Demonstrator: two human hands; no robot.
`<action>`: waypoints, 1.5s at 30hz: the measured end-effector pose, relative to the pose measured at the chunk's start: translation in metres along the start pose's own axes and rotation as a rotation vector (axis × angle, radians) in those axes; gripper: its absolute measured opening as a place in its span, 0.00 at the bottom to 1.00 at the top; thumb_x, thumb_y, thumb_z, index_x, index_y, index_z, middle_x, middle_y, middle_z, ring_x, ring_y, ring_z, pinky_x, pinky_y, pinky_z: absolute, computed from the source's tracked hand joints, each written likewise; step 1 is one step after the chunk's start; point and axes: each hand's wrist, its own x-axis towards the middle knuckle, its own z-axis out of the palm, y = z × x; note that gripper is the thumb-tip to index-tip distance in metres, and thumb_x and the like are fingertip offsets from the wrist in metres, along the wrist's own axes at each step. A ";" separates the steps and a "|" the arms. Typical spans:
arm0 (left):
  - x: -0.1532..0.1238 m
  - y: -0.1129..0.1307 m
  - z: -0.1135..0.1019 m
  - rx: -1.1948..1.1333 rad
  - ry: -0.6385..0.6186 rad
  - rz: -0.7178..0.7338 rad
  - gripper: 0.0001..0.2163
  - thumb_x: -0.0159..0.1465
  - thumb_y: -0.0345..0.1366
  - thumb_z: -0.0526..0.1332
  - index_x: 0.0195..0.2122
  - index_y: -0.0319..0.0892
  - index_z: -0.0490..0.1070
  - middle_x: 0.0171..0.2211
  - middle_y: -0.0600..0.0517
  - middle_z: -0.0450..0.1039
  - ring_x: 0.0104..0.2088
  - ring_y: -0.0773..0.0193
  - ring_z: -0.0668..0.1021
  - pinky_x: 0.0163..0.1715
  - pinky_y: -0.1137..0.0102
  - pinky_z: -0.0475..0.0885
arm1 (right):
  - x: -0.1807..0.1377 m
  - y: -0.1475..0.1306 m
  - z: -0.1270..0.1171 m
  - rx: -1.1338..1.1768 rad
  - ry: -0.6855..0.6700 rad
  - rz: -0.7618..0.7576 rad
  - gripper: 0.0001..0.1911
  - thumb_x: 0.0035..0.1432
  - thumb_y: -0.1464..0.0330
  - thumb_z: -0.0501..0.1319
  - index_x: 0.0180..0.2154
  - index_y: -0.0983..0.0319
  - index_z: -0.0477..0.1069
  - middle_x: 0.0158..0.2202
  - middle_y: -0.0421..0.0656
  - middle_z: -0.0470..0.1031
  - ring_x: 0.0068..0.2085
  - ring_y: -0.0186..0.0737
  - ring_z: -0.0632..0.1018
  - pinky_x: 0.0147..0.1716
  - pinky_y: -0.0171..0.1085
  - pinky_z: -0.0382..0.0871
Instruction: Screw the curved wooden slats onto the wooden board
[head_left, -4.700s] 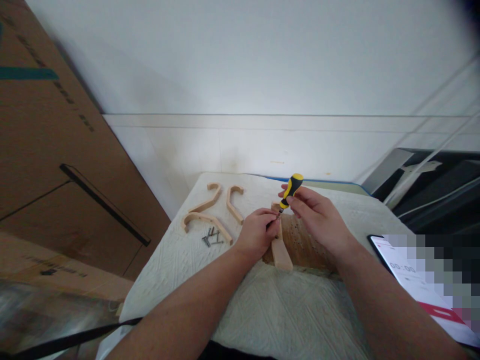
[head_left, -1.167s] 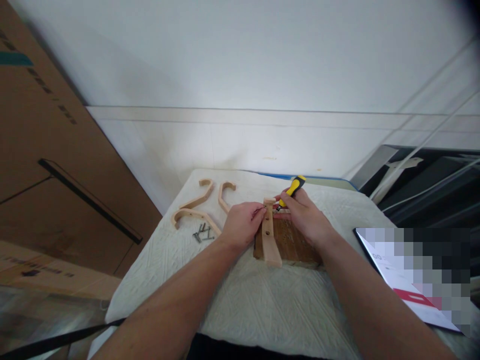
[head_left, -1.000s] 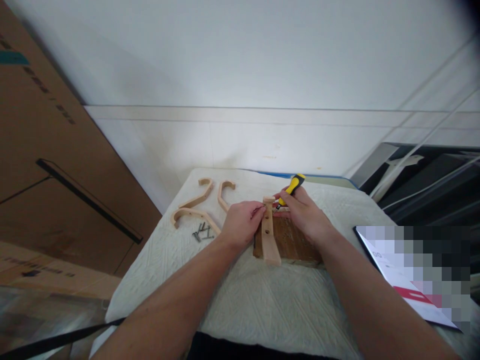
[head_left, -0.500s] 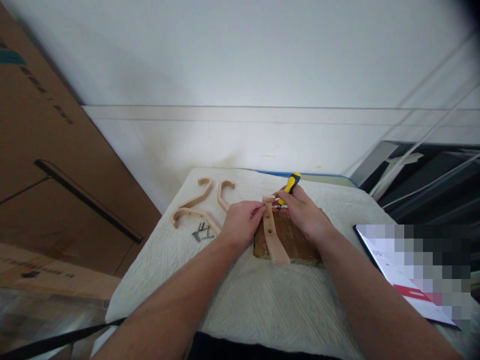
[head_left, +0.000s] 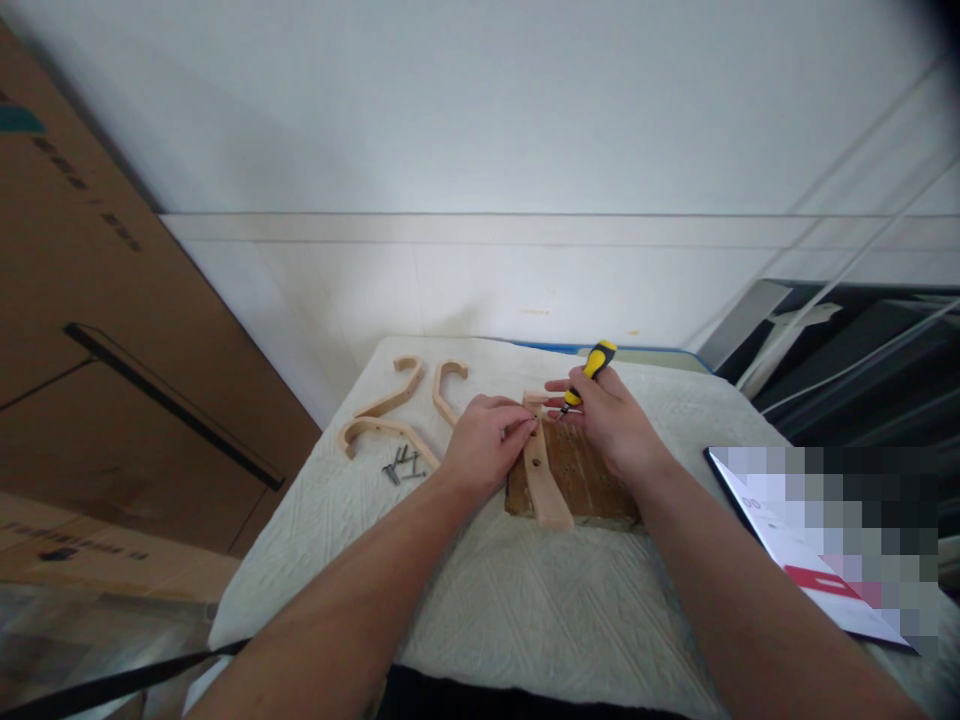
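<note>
Right hand (head_left: 619,420) grips the yellow-and-black screwdriver (head_left: 592,370), tip slanting down beside the wooden hook (head_left: 551,495) that lies on the brown board (head_left: 600,485) atop the desk (head_left: 585,610); left hand (head_left: 486,442) bunches its fingertips at the hook, whether gripping, can't tell.

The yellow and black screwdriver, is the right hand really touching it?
Touching. The head view shows the right hand holding the yellow and black screwdriver by its handle, with no gap.

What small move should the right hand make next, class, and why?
The right hand should probably bring the yellow-and-black screwdriver leftward over the pale, bent wooden hook: the screwdriver points down beside the hook, while the left hand is at the hook's upper part.
</note>
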 end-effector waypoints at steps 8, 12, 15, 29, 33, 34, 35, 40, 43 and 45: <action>-0.001 -0.004 0.005 -0.122 -0.019 -0.086 0.08 0.63 0.35 0.61 0.34 0.42 0.80 0.32 0.50 0.73 0.37 0.64 0.74 0.41 0.68 0.69 | 0.001 0.001 -0.001 0.007 0.021 -0.039 0.11 0.60 0.56 0.54 0.37 0.57 0.62 0.41 0.46 0.76 0.36 0.40 0.79 0.33 0.40 0.77; -0.001 -0.006 0.005 -0.164 -0.046 -0.120 0.08 0.63 0.35 0.61 0.35 0.42 0.80 0.34 0.49 0.74 0.37 0.64 0.75 0.41 0.69 0.69 | 0.001 0.002 -0.002 0.005 0.014 -0.056 0.13 0.60 0.54 0.55 0.36 0.57 0.63 0.42 0.46 0.76 0.38 0.42 0.79 0.35 0.41 0.76; -0.001 -0.006 0.004 -0.191 -0.078 -0.141 0.08 0.63 0.34 0.61 0.35 0.41 0.80 0.34 0.49 0.75 0.36 0.65 0.75 0.39 0.70 0.69 | -0.002 -0.002 -0.006 -0.106 0.046 -0.222 0.17 0.59 0.52 0.56 0.37 0.58 0.68 0.41 0.45 0.75 0.40 0.41 0.77 0.39 0.42 0.73; -0.002 -0.005 0.004 -0.218 -0.075 -0.160 0.07 0.62 0.34 0.61 0.32 0.41 0.80 0.33 0.50 0.74 0.35 0.65 0.75 0.38 0.70 0.69 | -0.014 -0.012 -0.006 -0.315 -0.141 -0.459 0.17 0.61 0.52 0.56 0.36 0.59 0.69 0.30 0.40 0.71 0.30 0.37 0.73 0.32 0.38 0.67; -0.003 -0.006 0.005 -0.225 -0.062 -0.147 0.08 0.62 0.34 0.61 0.32 0.41 0.80 0.32 0.50 0.73 0.34 0.66 0.75 0.37 0.71 0.68 | -0.014 -0.012 -0.005 -0.395 -0.152 -0.457 0.16 0.61 0.54 0.55 0.36 0.59 0.69 0.31 0.42 0.73 0.32 0.40 0.74 0.34 0.39 0.67; -0.003 -0.006 0.006 -0.227 -0.062 -0.144 0.08 0.62 0.34 0.61 0.32 0.41 0.80 0.32 0.50 0.73 0.34 0.66 0.75 0.37 0.71 0.68 | -0.014 -0.013 -0.005 -0.407 -0.157 -0.457 0.15 0.61 0.54 0.55 0.36 0.59 0.69 0.31 0.42 0.73 0.33 0.40 0.74 0.35 0.40 0.67; -0.003 -0.007 0.006 -0.226 -0.063 -0.143 0.08 0.62 0.33 0.61 0.32 0.41 0.80 0.32 0.50 0.73 0.34 0.66 0.75 0.37 0.71 0.68 | -0.014 -0.013 -0.004 -0.414 -0.161 -0.458 0.15 0.61 0.55 0.55 0.36 0.59 0.70 0.31 0.42 0.73 0.33 0.40 0.74 0.35 0.40 0.67; -0.002 -0.007 0.007 -0.193 -0.063 -0.144 0.07 0.62 0.33 0.61 0.33 0.42 0.80 0.32 0.50 0.73 0.35 0.66 0.75 0.38 0.71 0.69 | -0.015 -0.017 -0.002 -0.453 -0.143 -0.474 0.13 0.60 0.56 0.56 0.34 0.59 0.70 0.30 0.43 0.74 0.34 0.41 0.74 0.35 0.40 0.67; -0.002 -0.007 0.008 -0.174 -0.059 -0.142 0.07 0.63 0.33 0.61 0.33 0.42 0.80 0.32 0.50 0.73 0.35 0.65 0.75 0.39 0.70 0.69 | -0.014 -0.017 -0.002 -0.482 -0.129 -0.459 0.15 0.59 0.54 0.56 0.33 0.59 0.70 0.29 0.43 0.73 0.33 0.42 0.74 0.34 0.40 0.66; -0.002 -0.007 0.009 -0.164 -0.056 -0.139 0.08 0.63 0.33 0.61 0.32 0.42 0.80 0.31 0.50 0.73 0.36 0.65 0.75 0.39 0.70 0.69 | -0.012 -0.017 -0.001 -0.471 -0.132 -0.433 0.17 0.59 0.53 0.56 0.33 0.60 0.71 0.29 0.43 0.74 0.31 0.42 0.74 0.33 0.40 0.66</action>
